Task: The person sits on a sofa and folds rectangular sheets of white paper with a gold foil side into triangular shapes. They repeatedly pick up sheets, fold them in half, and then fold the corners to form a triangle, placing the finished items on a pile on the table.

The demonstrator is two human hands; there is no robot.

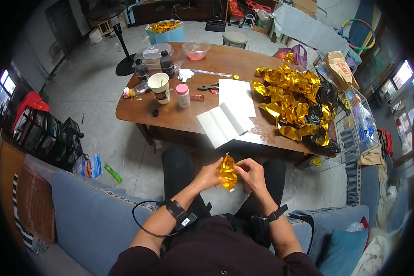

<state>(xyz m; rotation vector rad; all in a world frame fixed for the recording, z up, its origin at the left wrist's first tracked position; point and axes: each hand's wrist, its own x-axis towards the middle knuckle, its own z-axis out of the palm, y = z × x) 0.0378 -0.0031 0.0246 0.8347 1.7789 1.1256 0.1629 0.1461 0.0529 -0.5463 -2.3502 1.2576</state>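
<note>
Over my lap I hold a folded piece of gold foil paper (227, 173), long and pointed, with pale tips at its upper and lower ends. My left hand (209, 175) grips its left side, the thumb and fingers closed on it. On the opposite side my right hand (253, 175) is bent into a pinch at the foil's right edge; the fingertips are partly hidden. White paper sheets (237, 97) lie on the wooden table (202, 124) just beyond my hands, one creased and reaching over the near edge. A heap of folded gold foil pieces (292, 99) covers the table's right end, with black plastic among them.
On the table's left stand a paper cup (159, 88), a pink-capped white bottle (182, 95) and dark bottles (167, 64). Pliers (208, 86) lie mid-table. Behind the table, a light-blue tub (165, 33) holds more gold foil. A wire rack (358, 119) stands at the right end.
</note>
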